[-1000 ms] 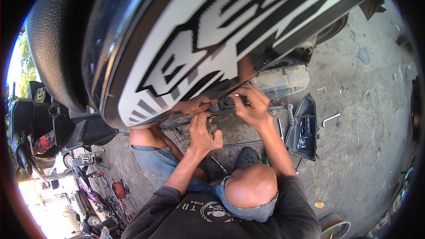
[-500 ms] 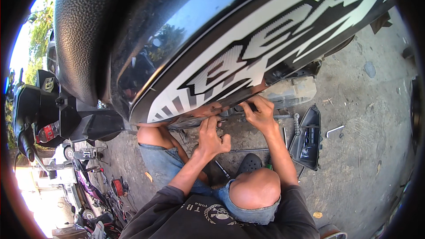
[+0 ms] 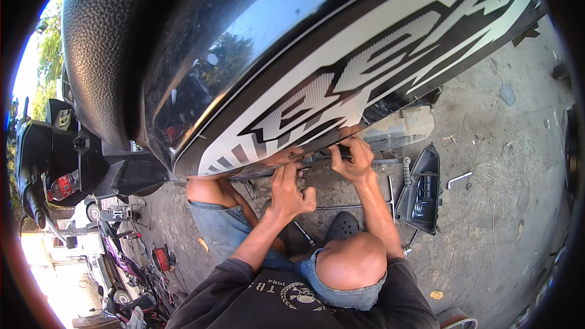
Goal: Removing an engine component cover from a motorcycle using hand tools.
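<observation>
A scooter's black side panel (image 3: pixel 359 79) with a white graphic leans over my lap. At its lower edge, my left hand (image 3: pixel 289 193) has its fingers bent up together against the rim, and its thumb sticks out to the right. A small dark piece shows by those fingertips, too small to name. Farther right along the same edge, my right hand (image 3: pixel 352 159) grips the rim with curled fingers. The fingertips of both hands are partly hidden by the panel. Above it sits the dark textured seat (image 3: pixel 97 55).
A black plastic tray (image 3: pixel 429 176) holding tools lies on the concrete at right, beside an L-shaped hex key (image 3: pixel 459 180) and a ratchet-like tool (image 3: pixel 406 173). A long metal bar (image 3: pixel 341 208) lies between my legs and the scooter. Other motorbikes (image 3: pixel 122 262) stand at lower left.
The panel's lower edge has shifted slightly down and left in view. My right hand has lowered a little along with it; my left hand keeps nearly the same place.
</observation>
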A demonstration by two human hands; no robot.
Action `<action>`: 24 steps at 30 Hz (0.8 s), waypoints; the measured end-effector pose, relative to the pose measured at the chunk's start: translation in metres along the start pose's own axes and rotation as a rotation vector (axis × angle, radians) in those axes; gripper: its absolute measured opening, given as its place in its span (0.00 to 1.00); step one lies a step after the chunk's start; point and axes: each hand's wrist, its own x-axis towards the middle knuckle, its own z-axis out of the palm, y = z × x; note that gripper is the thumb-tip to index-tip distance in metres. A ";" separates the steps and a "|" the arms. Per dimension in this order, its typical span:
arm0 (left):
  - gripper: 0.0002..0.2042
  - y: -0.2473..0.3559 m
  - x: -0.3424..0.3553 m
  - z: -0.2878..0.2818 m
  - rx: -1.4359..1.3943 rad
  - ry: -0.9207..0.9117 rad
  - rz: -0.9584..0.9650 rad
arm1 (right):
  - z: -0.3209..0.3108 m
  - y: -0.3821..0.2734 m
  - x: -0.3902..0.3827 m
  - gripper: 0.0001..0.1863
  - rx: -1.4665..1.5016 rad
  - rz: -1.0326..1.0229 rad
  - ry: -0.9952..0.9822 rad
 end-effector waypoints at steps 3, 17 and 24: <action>0.18 -0.001 0.000 0.000 -0.003 -0.003 -0.002 | 0.003 0.003 -0.003 0.12 0.013 0.026 0.012; 0.16 -0.001 0.000 -0.001 -0.019 0.015 0.014 | 0.001 -0.015 0.046 0.10 -0.035 -0.270 -0.360; 0.16 0.002 0.003 0.000 -0.017 0.016 0.033 | 0.027 0.000 0.051 0.09 -0.062 -0.292 -0.634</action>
